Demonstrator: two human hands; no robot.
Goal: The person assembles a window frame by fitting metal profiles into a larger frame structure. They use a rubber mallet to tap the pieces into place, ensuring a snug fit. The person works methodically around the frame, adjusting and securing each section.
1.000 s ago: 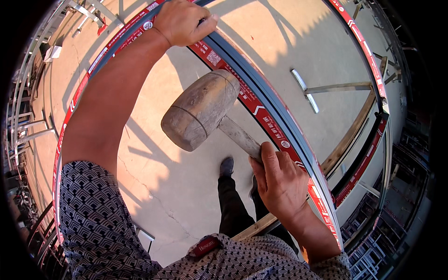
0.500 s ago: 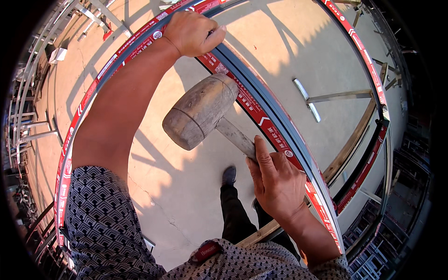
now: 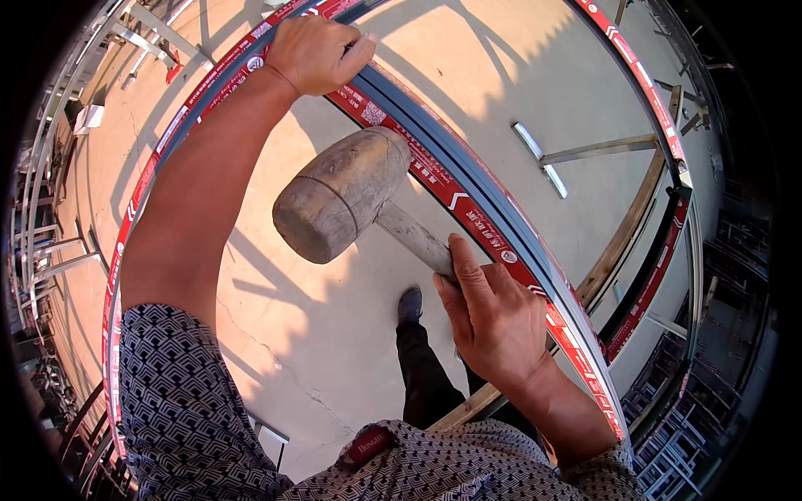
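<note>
My right hand [image 3: 505, 321] is closed around the pale handle of a mallet [image 3: 341, 197], thumb and forefinger stretched along the wood. The mallet's worn, grey-brown, barrel-shaped head hangs left of the hand, close to the inner edge of a dark grey metal frame [image 3: 452, 138]. Red printed protective film [image 3: 478, 220] runs along the frame's bars. Higher up, my left hand [image 3: 317, 54] is wrapped over the frame where two bars come together. Its fingers curl out of sight, with the thumb pointing right.
A wooden bar [image 3: 628, 238] supports the frame on the right, beside a metal stand [image 3: 541, 159] on the concrete floor. My shoe [image 3: 410, 306] shows below the mallet. Metal racks [image 3: 48, 225] line the left; stacked profiles [image 3: 668, 455] lie at lower right.
The whole view has shifted slightly, so the frame, floor items and both hands sit a little further left. Both grips are the same, and the mallet stays beside the frame.
</note>
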